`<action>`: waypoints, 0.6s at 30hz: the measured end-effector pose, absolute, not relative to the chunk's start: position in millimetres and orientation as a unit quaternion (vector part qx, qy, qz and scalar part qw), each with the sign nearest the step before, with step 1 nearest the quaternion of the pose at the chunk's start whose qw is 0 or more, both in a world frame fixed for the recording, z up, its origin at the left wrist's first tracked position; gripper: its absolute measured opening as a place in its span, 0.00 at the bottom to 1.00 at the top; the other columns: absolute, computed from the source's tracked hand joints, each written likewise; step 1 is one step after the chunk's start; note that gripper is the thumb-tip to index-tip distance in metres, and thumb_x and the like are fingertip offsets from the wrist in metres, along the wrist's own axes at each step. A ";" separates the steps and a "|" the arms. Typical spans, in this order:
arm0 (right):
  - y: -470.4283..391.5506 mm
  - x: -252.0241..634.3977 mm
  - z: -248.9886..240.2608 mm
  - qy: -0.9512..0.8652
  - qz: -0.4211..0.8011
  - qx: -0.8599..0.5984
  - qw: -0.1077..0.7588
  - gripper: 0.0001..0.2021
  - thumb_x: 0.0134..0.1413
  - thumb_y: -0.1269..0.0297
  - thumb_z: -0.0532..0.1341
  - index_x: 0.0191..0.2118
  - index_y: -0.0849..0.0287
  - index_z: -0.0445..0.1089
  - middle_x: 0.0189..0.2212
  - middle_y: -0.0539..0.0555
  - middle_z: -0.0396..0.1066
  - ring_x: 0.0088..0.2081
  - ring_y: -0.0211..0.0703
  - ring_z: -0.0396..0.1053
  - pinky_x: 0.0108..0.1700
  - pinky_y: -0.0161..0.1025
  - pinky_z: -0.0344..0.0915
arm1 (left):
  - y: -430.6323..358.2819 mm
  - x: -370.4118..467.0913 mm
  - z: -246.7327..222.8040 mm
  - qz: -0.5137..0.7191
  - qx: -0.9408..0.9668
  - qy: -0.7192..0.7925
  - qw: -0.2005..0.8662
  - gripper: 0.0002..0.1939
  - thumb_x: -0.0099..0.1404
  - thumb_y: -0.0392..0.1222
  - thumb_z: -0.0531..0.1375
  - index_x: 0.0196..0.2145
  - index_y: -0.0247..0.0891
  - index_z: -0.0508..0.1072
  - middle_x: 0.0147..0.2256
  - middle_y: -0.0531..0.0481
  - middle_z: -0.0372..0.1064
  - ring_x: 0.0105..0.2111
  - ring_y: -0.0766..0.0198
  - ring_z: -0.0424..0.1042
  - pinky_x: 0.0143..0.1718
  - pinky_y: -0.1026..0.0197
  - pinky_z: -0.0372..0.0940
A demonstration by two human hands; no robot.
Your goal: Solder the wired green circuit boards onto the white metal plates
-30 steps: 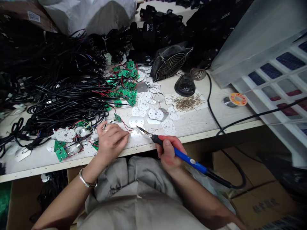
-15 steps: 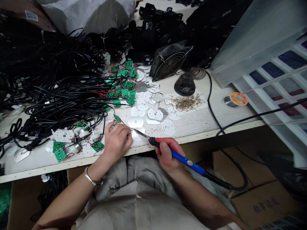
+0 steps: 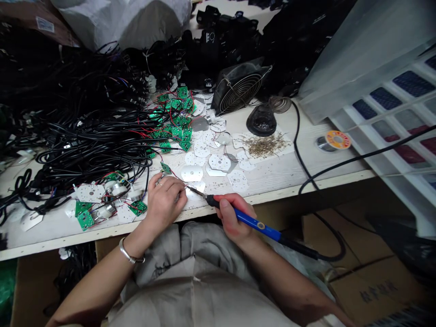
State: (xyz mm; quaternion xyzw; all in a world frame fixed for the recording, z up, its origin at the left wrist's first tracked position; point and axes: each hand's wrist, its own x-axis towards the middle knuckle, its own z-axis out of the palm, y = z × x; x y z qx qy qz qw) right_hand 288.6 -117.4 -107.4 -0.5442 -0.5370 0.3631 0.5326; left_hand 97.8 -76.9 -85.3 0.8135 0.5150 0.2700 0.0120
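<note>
My right hand (image 3: 233,215) grips a soldering iron (image 3: 257,222) with a blue handle, its metal tip pointing left toward my left fingertips. My left hand (image 3: 166,196) is closed at the bench's front, fingers pinched on a thin red wire (image 3: 174,174) that runs from a small green circuit board (image 3: 165,168) just beyond the knuckles. The iron's tip is at the wire's end, over a white plate (image 3: 197,186); whether they touch is too small to tell. Another flat metal plate (image 3: 192,173) lies just beyond the fingers.
Black cables (image 3: 91,141) and green boards (image 3: 177,131) crowd the left. A fan (image 3: 240,91) stands behind, beside an iron stand (image 3: 261,120) and solder scraps (image 3: 265,145). A solder spool (image 3: 337,140) sits right, near a drawer cabinet (image 3: 371,104). The iron's cord (image 3: 335,259) loops off the edge.
My right hand and the soldering iron have shifted slightly left, bringing the tip closer to my left fingertips. The iron's cord moved with it. My left hand is nearly still.
</note>
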 end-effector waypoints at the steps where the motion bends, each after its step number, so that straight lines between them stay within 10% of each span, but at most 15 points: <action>1: -117.0 288.7 -107.3 -0.538 0.363 -0.543 0.533 0.12 0.59 0.54 0.58 0.32 0.54 0.74 0.18 0.48 0.68 0.24 0.41 0.70 0.22 0.35 0.61 | -76.9 97.7 -85.3 0.270 0.814 0.514 0.010 0.05 0.62 0.33 0.58 0.29 0.41 0.70 0.32 0.54 0.77 0.36 0.62 0.75 0.54 0.51 0.54; 18: -117.9 285.8 -112.6 -0.497 0.368 -0.559 0.552 0.15 0.59 0.50 0.58 0.31 0.55 0.73 0.16 0.48 0.66 0.21 0.40 0.66 0.21 0.36 0.61 | -77.1 98.0 -85.2 0.273 0.807 0.523 0.033 0.06 0.61 0.34 0.58 0.29 0.41 0.72 0.33 0.54 0.77 0.35 0.62 0.74 0.54 0.50 0.54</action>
